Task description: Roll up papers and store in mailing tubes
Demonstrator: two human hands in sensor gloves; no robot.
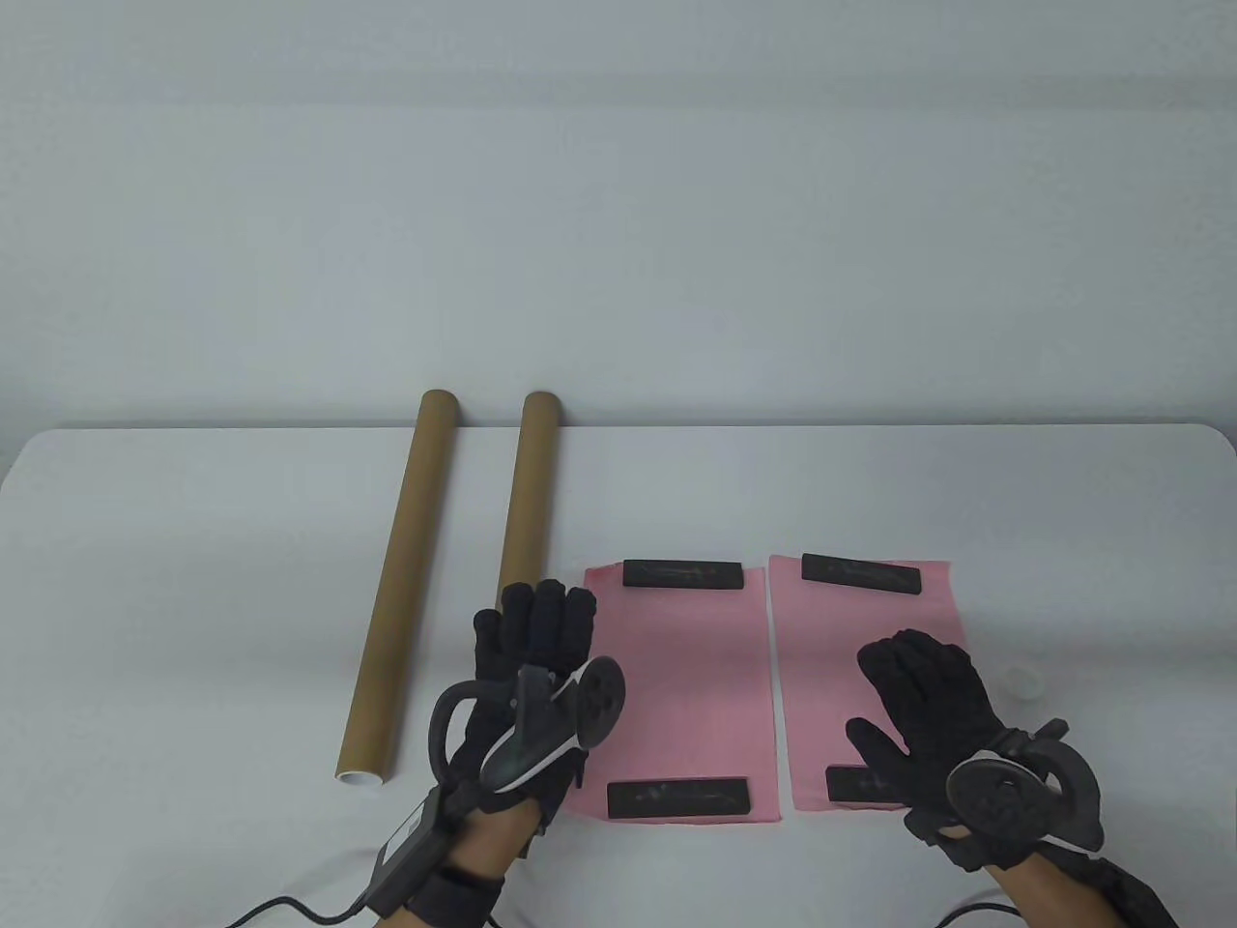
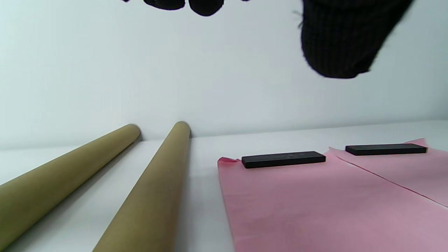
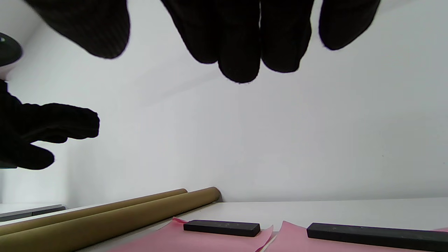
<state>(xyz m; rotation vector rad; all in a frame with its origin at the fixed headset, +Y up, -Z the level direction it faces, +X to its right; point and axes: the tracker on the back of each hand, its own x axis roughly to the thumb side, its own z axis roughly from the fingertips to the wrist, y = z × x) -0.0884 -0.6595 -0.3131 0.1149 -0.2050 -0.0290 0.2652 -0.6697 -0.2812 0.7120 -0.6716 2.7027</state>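
Flat on the table (image 1: 193,541) lie two pink papers (image 1: 691,677) side by side, each pinned at both ends by black bars (image 1: 681,574). Two brown tubes (image 1: 401,590) lie to their left. Both the left hand (image 1: 536,677) and right hand (image 1: 928,706) hover spread, holding nothing. A small white cap (image 1: 1022,682) sits right of the papers.

From my seat I see a plain, pale grey-white wall (image 1: 618,193) filling the upper half of the table view. Below it runs a white, matte table with rounded far corners (image 1: 193,541), pushed right against that wall. The light looks soft and even, throwing only faint shadows; I can't tell its source. Beyond the table's left end, the right wrist view shows a pale ledge (image 3: 31,209), possibly another surface.
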